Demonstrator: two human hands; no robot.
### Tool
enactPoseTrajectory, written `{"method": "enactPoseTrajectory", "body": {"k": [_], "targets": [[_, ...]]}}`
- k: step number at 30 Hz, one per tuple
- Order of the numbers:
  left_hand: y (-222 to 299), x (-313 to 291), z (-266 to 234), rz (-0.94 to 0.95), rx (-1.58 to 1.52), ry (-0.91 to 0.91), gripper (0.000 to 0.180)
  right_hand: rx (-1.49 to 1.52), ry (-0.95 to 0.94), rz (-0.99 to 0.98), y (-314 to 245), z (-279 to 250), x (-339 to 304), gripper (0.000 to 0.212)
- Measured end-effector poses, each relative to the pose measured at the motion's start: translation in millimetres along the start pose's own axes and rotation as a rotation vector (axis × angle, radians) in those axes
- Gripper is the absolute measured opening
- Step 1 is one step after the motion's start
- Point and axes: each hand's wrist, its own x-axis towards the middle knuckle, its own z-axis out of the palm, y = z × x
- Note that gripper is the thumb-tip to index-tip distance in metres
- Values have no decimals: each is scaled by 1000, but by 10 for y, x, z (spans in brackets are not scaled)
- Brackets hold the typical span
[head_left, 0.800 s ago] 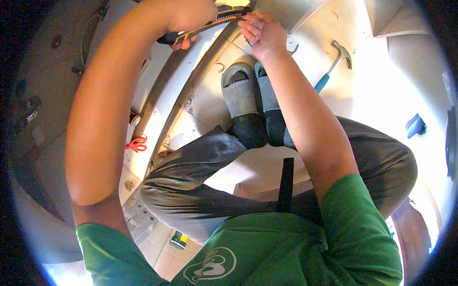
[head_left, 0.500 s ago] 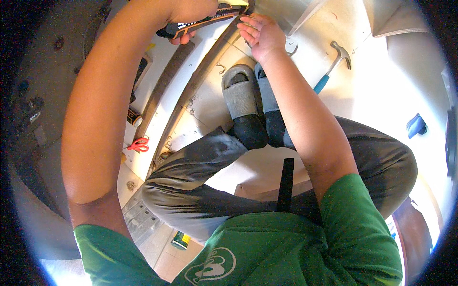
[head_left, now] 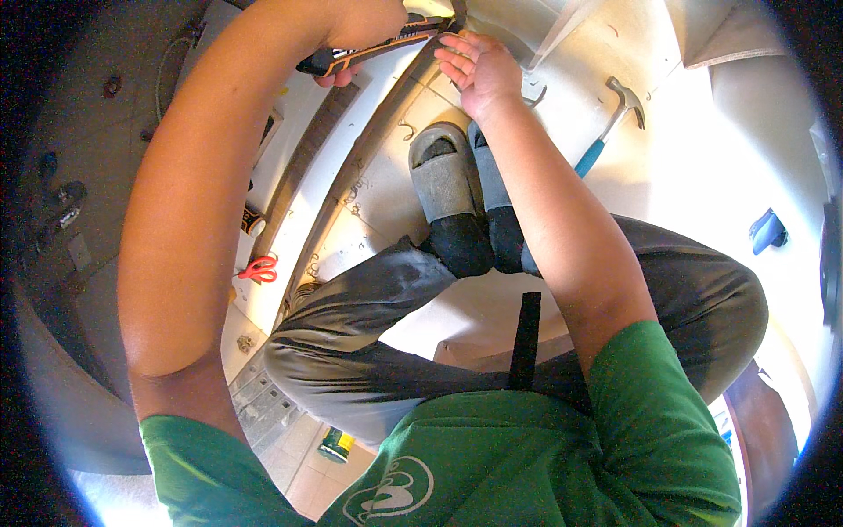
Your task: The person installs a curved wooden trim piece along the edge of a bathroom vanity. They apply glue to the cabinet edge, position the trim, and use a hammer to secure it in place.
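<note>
At the top of the view, my left hand (head_left: 364, 22) is wrapped around a black and orange utility knife (head_left: 329, 60). The knife slants up to the right, and its front end lies by the far end of a long brown edge strip (head_left: 358, 145) on a white panel (head_left: 309, 189). Just right of that end is my right hand (head_left: 481, 75), palm partly showing, fingers stretched out and a little apart. Its fingertips are close to the strip; whether they touch it I cannot tell. I see nothing held in it.
A claw hammer (head_left: 606, 132) with a blue handle lies right of my slippers (head_left: 442, 180). Red-handled scissors (head_left: 260, 270) and a dark can (head_left: 253, 221) are by the panel on the left. Curled shavings (head_left: 356, 189) lie along the strip. A blue object (head_left: 768, 232) is at far right.
My left hand and the knife have shifted slightly up and to the right. The right hand has lowered a little, with its fingers drawn slightly away from the strip.
</note>
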Motion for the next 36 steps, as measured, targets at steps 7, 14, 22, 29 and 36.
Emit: {"method": "enactPoseTrajectory", "body": {"k": [7, 14, 22, 29, 36], "targets": [[111, 166, 118, -174, -58, 1, 18, 21, 12, 14, 8, 2, 5, 30], [107, 248, 342, -278, -478, 357, 49, 63, 28, 20, 14, 23, -43, 28], [120, 401, 321, -266, 118, 283, 27, 105, 49, 54, 12, 59, -2, 30], [385, 252, 101, -429, -76, 263, 22, 111, 37, 42, 9, 68, -4, 33], [243, 330, 65, -493, -345, 309, 22, 92, 69, 40, -1, 96, -28, 35]]}}
